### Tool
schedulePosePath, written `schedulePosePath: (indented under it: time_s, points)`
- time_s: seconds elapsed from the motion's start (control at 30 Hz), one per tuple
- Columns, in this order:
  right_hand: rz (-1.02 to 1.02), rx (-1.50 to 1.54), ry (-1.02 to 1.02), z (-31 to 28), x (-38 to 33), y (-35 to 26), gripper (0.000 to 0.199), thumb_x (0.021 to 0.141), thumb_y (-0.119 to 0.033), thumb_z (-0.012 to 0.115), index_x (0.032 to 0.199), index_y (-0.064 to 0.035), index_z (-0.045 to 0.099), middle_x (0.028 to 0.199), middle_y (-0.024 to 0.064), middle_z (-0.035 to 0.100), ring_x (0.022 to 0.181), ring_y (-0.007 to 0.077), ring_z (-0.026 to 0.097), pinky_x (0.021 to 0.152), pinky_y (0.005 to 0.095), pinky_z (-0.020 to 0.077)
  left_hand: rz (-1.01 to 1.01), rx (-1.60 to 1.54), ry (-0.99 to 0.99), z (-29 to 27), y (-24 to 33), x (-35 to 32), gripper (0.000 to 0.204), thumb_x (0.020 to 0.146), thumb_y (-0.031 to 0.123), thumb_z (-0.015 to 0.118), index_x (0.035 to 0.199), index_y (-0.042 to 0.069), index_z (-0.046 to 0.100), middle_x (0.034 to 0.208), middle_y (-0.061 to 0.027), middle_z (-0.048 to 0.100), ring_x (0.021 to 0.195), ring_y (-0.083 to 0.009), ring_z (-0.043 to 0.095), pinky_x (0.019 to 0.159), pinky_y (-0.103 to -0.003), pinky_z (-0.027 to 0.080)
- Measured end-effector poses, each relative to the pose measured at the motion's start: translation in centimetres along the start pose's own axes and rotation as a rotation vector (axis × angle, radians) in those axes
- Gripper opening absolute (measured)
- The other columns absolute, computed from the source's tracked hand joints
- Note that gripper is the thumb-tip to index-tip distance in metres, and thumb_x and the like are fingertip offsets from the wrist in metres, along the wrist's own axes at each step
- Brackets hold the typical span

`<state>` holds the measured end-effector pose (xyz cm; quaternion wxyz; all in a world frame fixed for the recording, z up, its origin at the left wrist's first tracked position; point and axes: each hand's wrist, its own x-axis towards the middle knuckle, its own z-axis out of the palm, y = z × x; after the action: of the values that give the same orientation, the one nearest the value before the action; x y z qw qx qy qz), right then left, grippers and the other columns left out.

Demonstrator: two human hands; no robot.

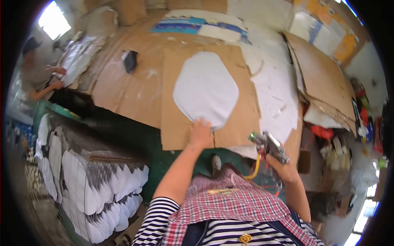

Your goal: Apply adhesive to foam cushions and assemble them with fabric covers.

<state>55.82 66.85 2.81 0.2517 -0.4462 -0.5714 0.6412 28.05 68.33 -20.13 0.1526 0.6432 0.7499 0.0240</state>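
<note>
A white rounded, many-sided sheet (206,88) lies on a brown cardboard piece (246,102) in front of me. My left hand (200,134) rests at the sheet's near edge, its fingers stretched out over the rim. Whether the fingertips press the sheet or only touch it is hard to see. My right hand (283,167) is closed around the grip of a silver spray gun (271,146). The gun's green-tipped nozzle faces left, to the right of the cardboard. A yellow hose (257,166) hangs below the gun.
A small dark box (130,61) sits on the cardboard-covered table, left of the sheet. Stacked cardboard (320,74) stands at the right. A rack of hanging white pieces (92,192) is at the lower left. Another person (39,78) works at the far left.
</note>
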Motion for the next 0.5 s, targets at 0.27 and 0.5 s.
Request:
schedulePosePath:
  time_s: [0.27,0.5]
  points:
    - [-0.031,0.031,-0.023,-2.2,4.0,4.7,0.046,0.082,0.0,0.058,0.126,-0.0032,0.045,0.093,0.0037,0.057,0.072,0.0088,0.055,0.053,0.0209,0.0448,0.03,-0.059,-0.193,-2.2,2.4,0.4,0.062,0.079,0.024,0.057,0.137,0.014,0.037,0.148,-0.0147,0.022,0.136,-0.0392,0.018,0.104,-0.057,0.025]
    - [-0.058,0.0,-0.076,-3.8,9.1,4.2,0.033,0.082,-0.002,0.057,0.114,-0.0027,0.049,0.092,0.0045,0.057,0.072,0.0094,0.056,0.052,0.0201,0.0452,0.002,-0.1,-0.251,-3.0,2.1,-0.4,0.057,0.079,0.015,0.052,0.135,0.014,0.04,0.149,-0.0126,0.02,0.137,-0.0356,0.016,0.103,-0.056,0.027]
